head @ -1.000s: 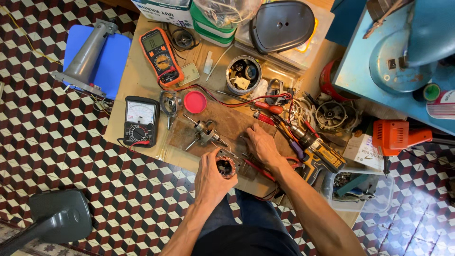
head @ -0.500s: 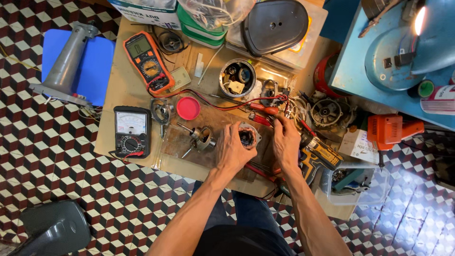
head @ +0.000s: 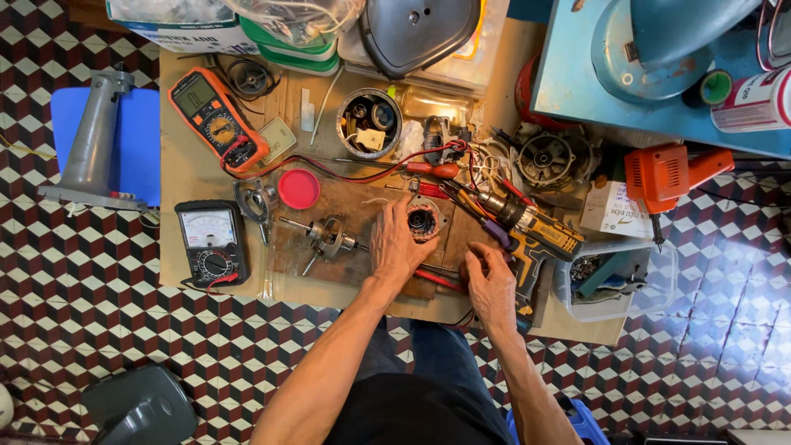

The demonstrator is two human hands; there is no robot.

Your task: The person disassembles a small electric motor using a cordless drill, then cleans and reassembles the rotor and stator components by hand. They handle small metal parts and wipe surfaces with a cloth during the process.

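Observation:
My left hand [head: 397, 245] rests on the wooden board [head: 346, 206] with its fingers around a small round motor housing [head: 422, 221], dark in the middle. My right hand [head: 491, 280] lies at the board's near right corner with its fingers curled down over red-handled pliers [head: 435, 278], beside a yellow and black cordless drill [head: 540, 235]. Whether it grips anything is hidden by the fingers. A metal rotor on a shaft [head: 325, 236] lies left of my left hand.
On the low table are an orange multimeter [head: 216, 124], a black analogue meter [head: 212, 243], a red lid [head: 297, 189], a tin of small parts [head: 368, 122], red wires and an orange drill [head: 663, 177]. A clear plastic tub [head: 651, 288] sits at right. A grey pedestal [head: 92, 140] lies on a blue stool.
My left hand carried the round housing away from my body and set it down on the board. My right hand drew back to the near edge beside the cordless drill.

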